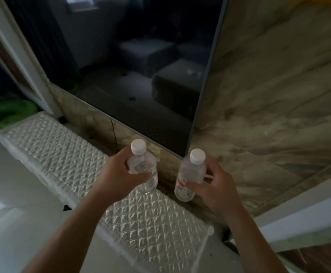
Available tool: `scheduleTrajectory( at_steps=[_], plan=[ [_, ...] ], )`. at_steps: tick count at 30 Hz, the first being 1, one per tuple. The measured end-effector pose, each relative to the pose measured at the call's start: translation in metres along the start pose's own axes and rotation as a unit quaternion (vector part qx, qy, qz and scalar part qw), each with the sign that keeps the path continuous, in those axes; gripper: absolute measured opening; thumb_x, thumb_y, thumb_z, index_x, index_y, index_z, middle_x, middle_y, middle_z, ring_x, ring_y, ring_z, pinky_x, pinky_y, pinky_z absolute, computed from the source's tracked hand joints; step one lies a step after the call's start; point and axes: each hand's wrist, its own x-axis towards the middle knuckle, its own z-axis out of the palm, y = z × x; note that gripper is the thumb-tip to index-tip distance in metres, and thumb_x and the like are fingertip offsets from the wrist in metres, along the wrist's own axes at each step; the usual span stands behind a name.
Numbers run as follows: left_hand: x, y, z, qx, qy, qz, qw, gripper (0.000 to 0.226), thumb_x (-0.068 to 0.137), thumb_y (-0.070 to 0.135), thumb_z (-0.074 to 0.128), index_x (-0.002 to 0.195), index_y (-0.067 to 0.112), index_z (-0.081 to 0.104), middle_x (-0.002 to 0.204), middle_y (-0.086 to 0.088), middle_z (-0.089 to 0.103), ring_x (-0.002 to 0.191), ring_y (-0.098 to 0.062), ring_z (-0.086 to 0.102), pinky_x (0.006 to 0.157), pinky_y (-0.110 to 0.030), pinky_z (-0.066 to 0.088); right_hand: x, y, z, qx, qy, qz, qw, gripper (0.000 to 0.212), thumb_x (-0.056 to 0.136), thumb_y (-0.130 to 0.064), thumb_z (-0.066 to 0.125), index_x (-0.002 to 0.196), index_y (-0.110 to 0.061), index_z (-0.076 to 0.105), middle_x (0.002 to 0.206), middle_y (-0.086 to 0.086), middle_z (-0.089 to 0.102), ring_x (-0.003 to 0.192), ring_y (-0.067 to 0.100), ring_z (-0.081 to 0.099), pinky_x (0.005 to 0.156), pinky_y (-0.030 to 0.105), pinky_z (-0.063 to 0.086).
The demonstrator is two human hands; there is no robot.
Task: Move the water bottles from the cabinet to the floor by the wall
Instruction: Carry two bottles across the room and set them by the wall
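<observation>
While hands [117, 174] [217, 187] grip bottles [142, 164] [191, 172], television [141, 66] behind

each hand [119, 174] [217, 186] gripping a bottle [144, 168] [190, 178]

I hold one bottle [143, 166] in my left hand [119, 176] over the cabinet [78, 154], near its back edge. The second bottle [189, 174], in my right hand [218, 188], is just right of the first, apart from it, past that back edge and close before the wall [275, 99]. The screen [125, 56] hangs on the wall behind and above the cabinet. The floor [11, 194] lies along the cabinet's front edge.
</observation>
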Motion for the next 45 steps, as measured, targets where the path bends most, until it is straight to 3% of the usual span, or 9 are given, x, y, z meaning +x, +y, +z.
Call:
scheduleTrajectory(
  at_steps=[6,10,13,17,20,25,28,35,45],
  plan=[
    [-0.014,-0.030,-0.038,-0.018,0.030,-0.009,0.999,0.054,0.068,0.038,0.085,0.111,0.040,0.053,0.092,0.022,0.064,0.082,0.005,0.062,0.066,-0.013,0.045,-0.006,-0.022,0.040,-0.005,-0.007,-0.015,1.000,0.054,0.065,-0.041,0.082,0.106,-0.057,0.051,0.106,-0.031,0.061,0.101,-0.004,0.059,0.088,0.033,0.054],
    [-0.026,-0.060,-0.075,-0.026,0.045,0.001,0.999,0.056,0.069,0.036,0.085,0.114,0.044,0.051,0.090,0.028,0.060,0.084,0.018,0.058,0.062,-0.006,0.041,-0.006,-0.042,0.083,-0.010,-0.012,-0.022,1.000,0.060,0.066,-0.040,0.083,0.117,-0.047,0.053,0.110,-0.026,0.062,0.101,-0.005,0.059,0.087,0.029,0.053],
    [-0.032,-0.088,-0.108,-0.030,0.055,-0.006,0.998,0.058,0.068,0.038,0.085,0.115,0.044,0.052,0.092,0.028,0.060,0.084,0.013,0.059,0.063,-0.007,0.041,-0.005,-0.062,0.122,-0.018,-0.018,-0.029,0.999,0.063,0.065,-0.042,0.083,0.120,-0.043,0.053,0.112,-0.023,0.061,0.102,-0.002,0.059,0.085,0.027,0.053],
    [-0.038,-0.136,-0.154,-0.050,0.077,-0.023,0.996,0.059,0.064,0.037,0.087,0.114,0.036,0.056,0.096,0.022,0.064,0.089,0.000,0.063,0.076,-0.024,0.054,-0.008,-0.091,0.182,-0.018,-0.045,-0.042,0.998,0.056,0.066,-0.040,0.083,0.107,-0.057,0.049,0.107,-0.029,0.062,0.099,-0.006,0.060,0.077,0.018,0.048],
    [-0.048,-0.171,-0.191,-0.072,0.093,-0.028,0.993,0.061,0.064,0.033,0.088,0.117,0.031,0.058,0.099,0.016,0.066,0.093,-0.005,0.066,0.082,-0.035,0.057,-0.010,-0.112,0.229,-0.012,-0.056,-0.048,0.997,0.054,0.065,-0.036,0.085,0.105,-0.052,0.052,0.103,-0.031,0.064,0.095,-0.009,0.061,0.074,0.017,0.048],
    [-0.066,-0.222,-0.251,-0.106,0.126,-0.038,0.986,0.053,0.060,0.037,0.087,0.104,0.046,0.058,0.098,0.014,0.069,0.091,-0.004,0.068,0.083,-0.039,0.059,-0.015,-0.146,0.306,-0.007,-0.092,-0.060,0.994,0.053,0.064,-0.041,0.084,0.107,-0.048,0.054,0.101,-0.025,0.066,0.092,-0.007,0.063,0.075,0.018,0.051],
    [-0.080,-0.246,-0.280,-0.118,0.160,-0.048,0.979,0.060,0.056,0.043,0.085,0.109,0.048,0.058,0.099,0.016,0.069,0.091,-0.001,0.067,0.082,-0.032,0.057,-0.015,-0.165,0.344,-0.009,-0.129,-0.072,0.989,0.059,0.062,-0.047,0.083,0.113,-0.044,0.055,0.106,-0.021,0.066,0.096,-0.004,0.062,0.076,0.020,0.050],
    [-0.108,-0.281,-0.331,-0.119,0.218,-0.089,0.964,0.062,0.065,0.023,0.089,0.119,0.029,0.060,0.102,0.012,0.070,0.090,-0.001,0.067,0.073,-0.013,0.051,-0.005,-0.205,0.404,-0.010,-0.192,-0.126,0.973,0.055,0.064,-0.036,0.086,0.111,-0.038,0.058,0.106,-0.015,0.068,0.100,0.002,0.063,0.078,0.024,0.054],
    [-0.102,-0.322,-0.374,-0.099,0.279,-0.125,0.947,0.065,0.062,0.027,0.089,0.120,0.030,0.061,0.102,0.015,0.071,0.093,-0.002,0.068,0.087,-0.035,0.057,0.039,-0.230,0.471,0.019,-0.276,-0.147,0.950,0.056,0.063,-0.034,0.086,0.112,-0.034,0.059,0.105,-0.013,0.069,0.098,0.002,0.065,0.077,0.023,0.056]
  ],
)
